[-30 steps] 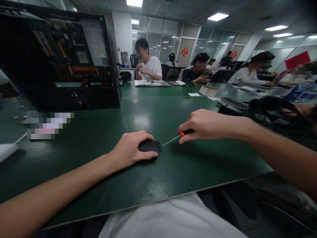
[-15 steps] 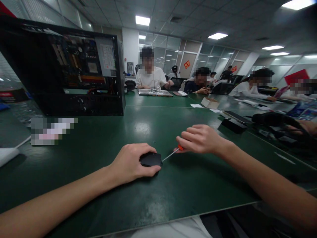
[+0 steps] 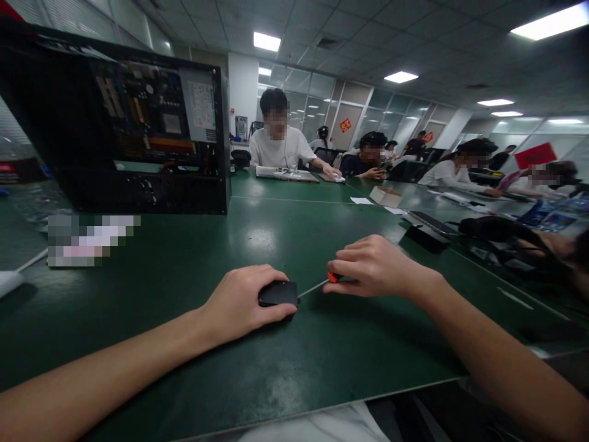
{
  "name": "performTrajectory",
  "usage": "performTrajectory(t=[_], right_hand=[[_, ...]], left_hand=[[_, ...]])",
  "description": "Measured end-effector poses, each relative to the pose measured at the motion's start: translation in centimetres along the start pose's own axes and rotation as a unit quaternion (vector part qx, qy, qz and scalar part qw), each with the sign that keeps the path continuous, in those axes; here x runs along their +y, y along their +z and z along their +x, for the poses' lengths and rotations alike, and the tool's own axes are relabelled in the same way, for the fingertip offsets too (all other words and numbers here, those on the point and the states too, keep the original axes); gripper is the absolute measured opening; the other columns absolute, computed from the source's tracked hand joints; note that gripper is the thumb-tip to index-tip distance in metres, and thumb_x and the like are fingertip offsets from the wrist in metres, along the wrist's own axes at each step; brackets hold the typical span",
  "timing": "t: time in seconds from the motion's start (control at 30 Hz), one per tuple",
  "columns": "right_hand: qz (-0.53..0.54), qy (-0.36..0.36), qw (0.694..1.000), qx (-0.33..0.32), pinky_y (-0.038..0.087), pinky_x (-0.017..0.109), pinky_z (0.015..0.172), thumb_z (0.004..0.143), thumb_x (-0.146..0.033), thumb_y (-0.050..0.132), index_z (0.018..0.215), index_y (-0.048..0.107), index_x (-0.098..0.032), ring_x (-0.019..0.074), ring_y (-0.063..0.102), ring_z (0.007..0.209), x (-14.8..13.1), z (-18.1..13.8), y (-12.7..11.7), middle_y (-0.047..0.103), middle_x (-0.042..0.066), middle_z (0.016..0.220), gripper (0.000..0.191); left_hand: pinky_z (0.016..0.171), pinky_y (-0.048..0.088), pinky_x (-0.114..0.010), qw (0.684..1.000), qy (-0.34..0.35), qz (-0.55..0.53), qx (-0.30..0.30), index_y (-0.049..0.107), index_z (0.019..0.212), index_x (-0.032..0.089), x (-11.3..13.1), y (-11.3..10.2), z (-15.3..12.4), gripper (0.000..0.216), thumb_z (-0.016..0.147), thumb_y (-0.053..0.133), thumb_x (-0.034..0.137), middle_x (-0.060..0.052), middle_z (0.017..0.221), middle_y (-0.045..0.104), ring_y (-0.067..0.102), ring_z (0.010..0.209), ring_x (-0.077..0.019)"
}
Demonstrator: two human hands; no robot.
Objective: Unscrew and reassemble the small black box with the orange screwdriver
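My left hand (image 3: pixel 246 299) is closed round a small flat black device (image 3: pixel 278 293) on the green table, thumb along its near side and fingers over its far side. Its exact kind is not clear. My right hand (image 3: pixel 370 270) grips a screwdriver by its red-orange handle (image 3: pixel 332 277), most of which the fingers hide. The thin metal shaft (image 3: pixel 314 288) slants down to the left. Its tip meets the right end of the black device, where a small dark part sticks out.
An open computer case (image 3: pixel 156 135) stands at the left, behind a blurred pale item (image 3: pixel 94 240). Across the green table (image 3: pixel 271 227), a person in white (image 3: pixel 280 147) sits at a flat panel. A small box (image 3: pixel 385 196) and black gear (image 3: pixel 506 230) lie at the right.
My right hand has turned a little about the screwdriver, with its fingers shifted on the handle. The device stays held in my left hand. The person opposite has reached a hand down to the table.
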State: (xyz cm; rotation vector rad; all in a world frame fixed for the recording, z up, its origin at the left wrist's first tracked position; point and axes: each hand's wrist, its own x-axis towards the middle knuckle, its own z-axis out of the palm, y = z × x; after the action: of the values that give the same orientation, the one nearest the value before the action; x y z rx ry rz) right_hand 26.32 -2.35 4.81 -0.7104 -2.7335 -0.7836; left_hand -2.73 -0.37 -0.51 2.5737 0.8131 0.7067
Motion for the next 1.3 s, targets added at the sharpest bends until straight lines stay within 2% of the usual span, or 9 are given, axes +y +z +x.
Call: performTrajectory(t=[0.13, 0.3, 0.4, 0.53, 0.7, 0.87, 1.07, 1.2, 1.3], right_hand=[[0.092, 0.021, 0.995, -0.002, 0.025, 0.025, 0.054, 0.1, -0.046, 0.056, 0.08, 0.065, -0.015, 0.0071, 0.046, 0.052, 0.5, -0.6, 1.2, 0.057, -0.002, 0.062, 0.037], [0.218, 0.051, 0.975, -0.005, 0.032, 0.021, 0.056, 0.101, -0.048, 0.055, 0.087, 0.065, -0.014, 0.0064, 0.051, 0.055, 0.0, -0.6, 4.5, 0.063, 0.0, 0.068, 0.038], [0.248, 0.076, 0.966, -0.015, 0.036, 0.022, 0.058, 0.102, -0.05, 0.05, 0.092, 0.066, -0.014, 0.009, 0.056, 0.061, -0.8, -0.1, 5.8, 0.066, 0.003, 0.074, 0.041], [0.263, 0.097, 0.96, -0.02, 0.044, 0.023, 0.066, 0.104, -0.045, 0.049, 0.109, 0.066, -0.014, 0.0118, 0.063, 0.074, -1.6, 0.2, 6.0, 0.07, 0.007, 0.088, 0.036], [0.205, 0.087, 0.975, 0.015, 0.041, 0.023, 0.065, 0.103, -0.04, 0.051, 0.114, 0.064, -0.015, 0.0116, 0.06, 0.074, -1.5, 0.0, 5.8, 0.068, 0.005, 0.088, 0.03], [0.107, 0.043, 0.993, 0.003, 0.04, 0.024, 0.065, 0.103, -0.037, 0.049, 0.105, 0.067, -0.014, 0.0128, 0.057, 0.077, 0.1, -0.8, 6.4, 0.065, 0.006, 0.088, 0.029], [0.027, 0.023, 0.999, -0.025, 0.041, 0.026, 0.067, 0.105, -0.033, 0.046, 0.108, 0.069, -0.015, 0.0138, 0.058, 0.08, 1.9, -1.6, 6.3, 0.066, 0.007, 0.091, 0.03], [-0.031, 0.049, 0.998, -0.022, 0.044, 0.027, 0.071, 0.106, -0.032, 0.044, 0.111, 0.07, -0.016, 0.015, 0.061, 0.084, 3.6, -2.5, 5.9, 0.07, 0.008, 0.096, 0.03], [-0.05, 0.068, 0.996, -0.023, 0.043, 0.027, 0.07, 0.106, -0.033, 0.043, 0.111, 0.071, -0.016, 0.0146, 0.06, 0.081, 4.0, -2.7, 5.9, 0.07, 0.007, 0.091, 0.033]], left_hand=[[0.083, 0.05, -0.033, 1.0, -0.001, -0.013, 0.013, 0.071, 0.11, 0.02, 0.0, 0.1, -0.1, 0.033, 0.087, 0.075, 0.043, -0.004, 0.108, 0.075, 0.07, 0.097, -0.0232], [0.087, 0.051, -0.034, 0.999, 0.005, -0.029, 0.017, 0.07, 0.113, 0.019, -0.1, 0.2, -0.1, 0.035, 0.087, 0.076, 0.042, -0.005, 0.109, 0.074, 0.07, 0.098, -0.023], [0.091, 0.052, -0.034, 0.999, 0.025, -0.043, 0.005, 0.067, 0.123, 0.019, -0.7, -0.2, -0.3, 0.042, 0.089, 0.074, 0.041, -0.007, 0.116, 0.073, 0.069, 0.103, -0.0231], [0.093, 0.052, -0.033, 0.999, 0.022, -0.043, -0.011, 0.063, 0.133, 0.019, -2.0, -1.9, -1.0, 0.053, 0.087, 0.075, 0.041, -0.009, 0.123, 0.071, 0.068, 0.109, -0.0233], [0.077, 0.052, -0.027, 0.997, -0.006, -0.056, -0.057, 0.074, 0.113, 0.02, -3.0, -3.1, -1.2, 0.036, 0.086, 0.074, 0.044, -0.005, 0.104, 0.078, 0.072, 0.089, -0.0199], [0.073, 0.051, -0.025, 0.997, -0.026, -0.07, -0.027, 0.076, 0.113, 0.019, -2.7, -2.5, -1.0, 0.039, 0.084, 0.076, 0.045, -0.003, 0.098, 0.08, 0.072, 0.083, -0.0186], [0.072, 0.05, -0.026, 0.997, -0.03, -0.064, -0.015, 0.077, 0.112, 0.019, -2.6, -2.1, -0.9, 0.039, 0.083, 0.076, 0.045, -0.003, 0.095, 0.08, 0.072, 0.08, -0.0185], [0.071, 0.051, -0.026, 0.997, -0.024, -0.07, -0.01, 0.077, 0.112, 0.019, -2.7, -1.9, -0.9, 0.039, 0.084, 0.076, 0.047, -0.003, 0.095, 0.08, 0.072, 0.08, -0.0192], [0.071, 0.05, -0.025, 0.997, -0.019, -0.076, -0.012, 0.077, 0.111, 0.02, -2.7, -1.9, -0.8, 0.038, 0.084, 0.076, 0.047, -0.002, 0.094, 0.079, 0.072, 0.079, -0.0184]])
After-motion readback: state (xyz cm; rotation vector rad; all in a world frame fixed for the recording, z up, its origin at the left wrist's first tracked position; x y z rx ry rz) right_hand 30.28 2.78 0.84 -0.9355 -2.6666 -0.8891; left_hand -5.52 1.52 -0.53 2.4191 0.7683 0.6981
